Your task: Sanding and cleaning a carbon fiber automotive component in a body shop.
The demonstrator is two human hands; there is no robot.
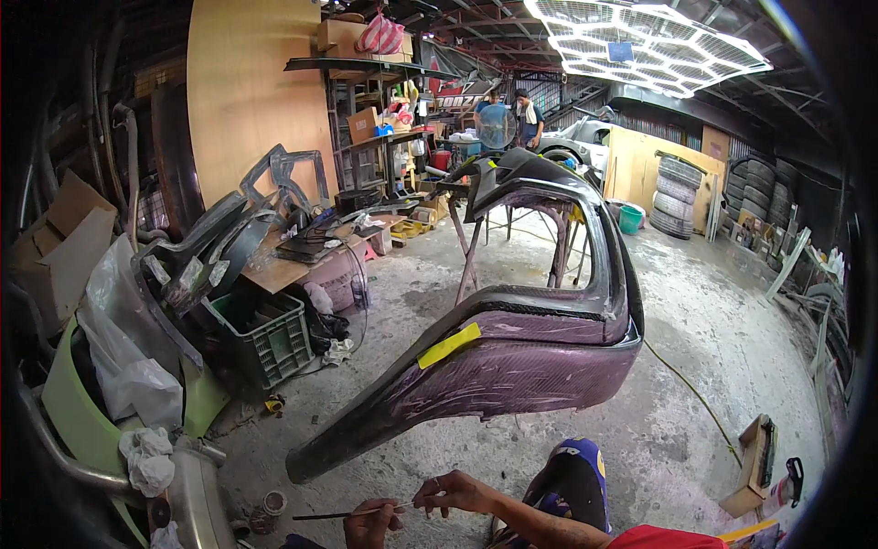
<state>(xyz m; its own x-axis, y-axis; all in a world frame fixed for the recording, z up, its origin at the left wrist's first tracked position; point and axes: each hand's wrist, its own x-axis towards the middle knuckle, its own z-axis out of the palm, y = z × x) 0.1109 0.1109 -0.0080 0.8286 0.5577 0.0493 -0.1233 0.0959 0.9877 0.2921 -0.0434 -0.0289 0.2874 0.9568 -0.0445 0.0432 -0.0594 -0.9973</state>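
Looks like a vehicle body workshop, judging by the large dark body panel (530, 375), car (592, 146), stacked tyres (675, 197) and bare concrete floor (713, 320).

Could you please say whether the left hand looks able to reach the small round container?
Probably yes: the small round container stands left of the left hand, with only the dark stick it holds seemingly between them.

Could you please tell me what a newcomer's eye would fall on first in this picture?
Most likely the big purple-and-black car panel in the middle, with a strip of yellow tape on it. Next might come the bright honeycomb light overhead at the upper right. At the bottom edge, the left hand holds a thin dark stick, with the right hand close beside it.
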